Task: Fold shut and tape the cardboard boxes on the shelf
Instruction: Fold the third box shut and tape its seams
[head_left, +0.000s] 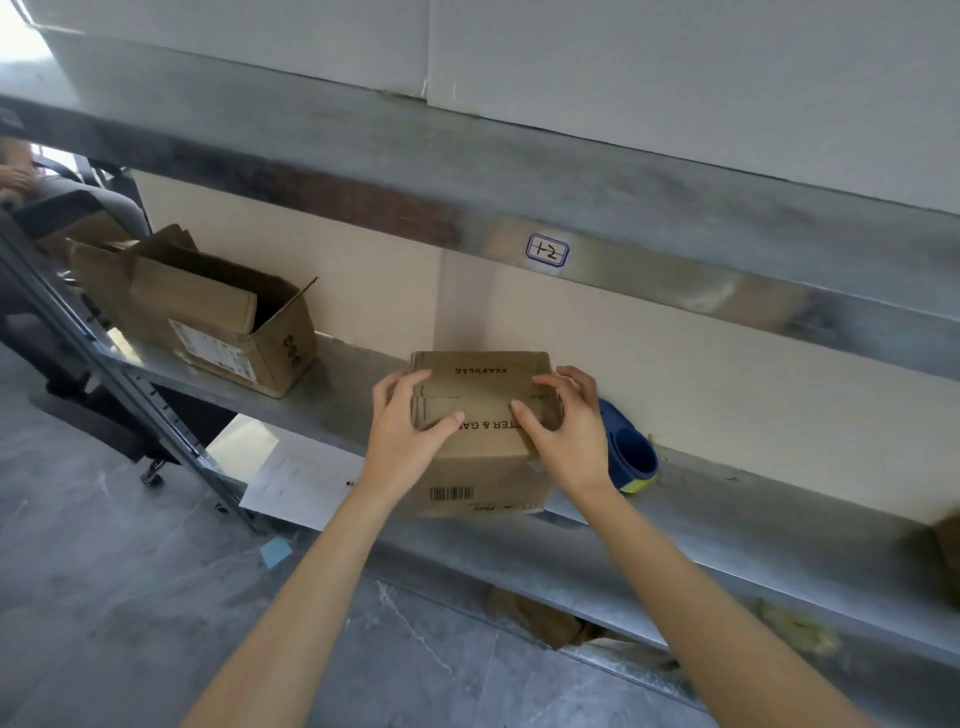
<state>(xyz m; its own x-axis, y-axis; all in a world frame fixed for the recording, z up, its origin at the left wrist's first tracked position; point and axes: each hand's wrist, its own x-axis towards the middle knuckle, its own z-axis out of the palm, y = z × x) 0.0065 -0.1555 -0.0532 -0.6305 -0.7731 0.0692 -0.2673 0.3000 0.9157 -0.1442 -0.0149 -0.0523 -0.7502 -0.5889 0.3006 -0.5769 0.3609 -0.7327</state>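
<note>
1. Cardboard, brown: a small box (483, 457) stands at the front edge of the metal shelf (727, 499), with its top flaps folded down.
2. The left hand (410, 431) lies on the left part of the top, fingers almost straight. It presses the flaps and grips nothing.
3. The right hand (566, 431) presses the right part in the same way (the two thumbs point toward each other).
4. A blue tape dispenser (631, 457) lies just beside the small box, at its right.
5. A second box (208, 317) stands well apart to the left, flaps open.
</note>
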